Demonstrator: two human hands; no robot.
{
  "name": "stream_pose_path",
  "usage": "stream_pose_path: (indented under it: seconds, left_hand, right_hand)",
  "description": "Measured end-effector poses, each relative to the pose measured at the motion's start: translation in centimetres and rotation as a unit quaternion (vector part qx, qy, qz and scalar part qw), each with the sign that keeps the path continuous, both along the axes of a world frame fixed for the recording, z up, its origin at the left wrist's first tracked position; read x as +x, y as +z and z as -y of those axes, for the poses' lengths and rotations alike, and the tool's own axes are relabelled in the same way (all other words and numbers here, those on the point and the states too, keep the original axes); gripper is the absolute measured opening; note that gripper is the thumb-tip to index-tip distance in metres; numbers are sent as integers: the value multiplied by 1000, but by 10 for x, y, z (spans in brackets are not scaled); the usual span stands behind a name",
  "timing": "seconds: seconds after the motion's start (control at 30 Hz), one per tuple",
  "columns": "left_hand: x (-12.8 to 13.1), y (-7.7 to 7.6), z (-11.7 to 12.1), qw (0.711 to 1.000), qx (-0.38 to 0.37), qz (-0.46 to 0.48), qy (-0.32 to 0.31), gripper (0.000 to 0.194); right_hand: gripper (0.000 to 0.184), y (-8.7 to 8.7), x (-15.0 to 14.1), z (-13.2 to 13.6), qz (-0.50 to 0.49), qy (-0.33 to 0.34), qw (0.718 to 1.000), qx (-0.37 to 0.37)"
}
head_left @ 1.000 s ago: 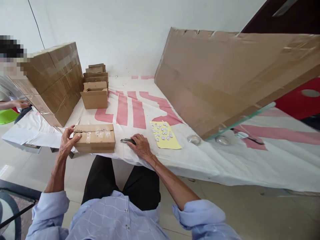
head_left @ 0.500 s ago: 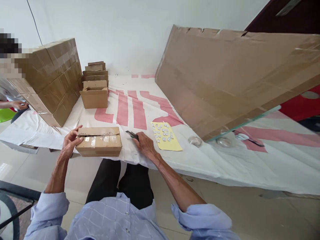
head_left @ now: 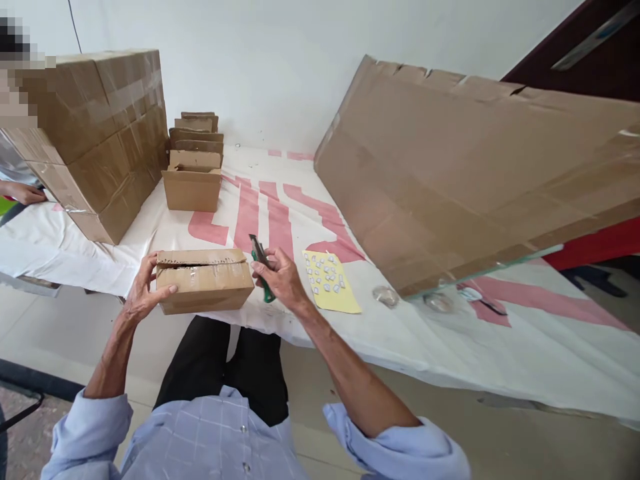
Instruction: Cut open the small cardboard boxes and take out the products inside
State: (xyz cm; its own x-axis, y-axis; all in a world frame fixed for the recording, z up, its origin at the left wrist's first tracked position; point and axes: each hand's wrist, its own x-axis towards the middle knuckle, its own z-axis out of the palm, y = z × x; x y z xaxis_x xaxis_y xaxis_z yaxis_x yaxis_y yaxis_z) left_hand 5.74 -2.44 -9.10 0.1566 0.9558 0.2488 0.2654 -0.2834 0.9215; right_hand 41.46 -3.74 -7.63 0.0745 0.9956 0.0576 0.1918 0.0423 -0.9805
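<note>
A small taped cardboard box (head_left: pixel 205 280) lies at the near edge of the table. My left hand (head_left: pixel 143 293) grips its left end, thumb on top and fingers round the side. My right hand (head_left: pixel 277 275) is closed on a green-handled utility knife (head_left: pixel 261 261), lifted just off the cloth beside the box's right end. A yellow sheet (head_left: pixel 329 281) dotted with several small silver pieces lies right of that hand.
A white cloth with red marks (head_left: pixel 260 220) covers the table. A big taped carton (head_left: pixel 100 133) stands at the left, small open boxes (head_left: pixel 193 177) in a row behind it. A large flat cardboard sheet (head_left: pixel 475 173) leans at right. Another person's hand (head_left: pixel 23 192) shows at far left.
My right hand picked the knife up off the cloth and raised it toward the box's right end. My left hand shifted the box slightly rightward, still holding its end.
</note>
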Motion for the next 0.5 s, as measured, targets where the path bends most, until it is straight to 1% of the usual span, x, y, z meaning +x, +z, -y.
stream_pose_path:
  seconds: [0.07,0.1,0.17,0.2,0.27,0.37,0.5]
  left_hand:
    - [1,-2,1,1000,7,-12,0,75]
    - [2,-3,1,1000,11,-14,-1,77]
    - [5,-4,1,1000,17,-15,-3,79]
    - [6,-4,2,1000,19,-13,-4,79]
    - [9,-3,2,1000,20,-11,-8,77]
    - [10,-2,3,1000,18,-10,-13,76]
    - [11,-1,4,1000,16,-15,-12,77]
  right_hand:
    - [55,25,11,-3,86,43,995,35]
    - [46,39,14,-2,145,75,985,61]
    - [29,65,12,1,260,147,948,110]
    - [24,77,9,2,310,178,925,128]
    - [24,95,-2,4,393,218,881,149]
    - [23,110,-19,1,490,227,828,151]
    - [25,117,-33,-11,574,229,770,157]
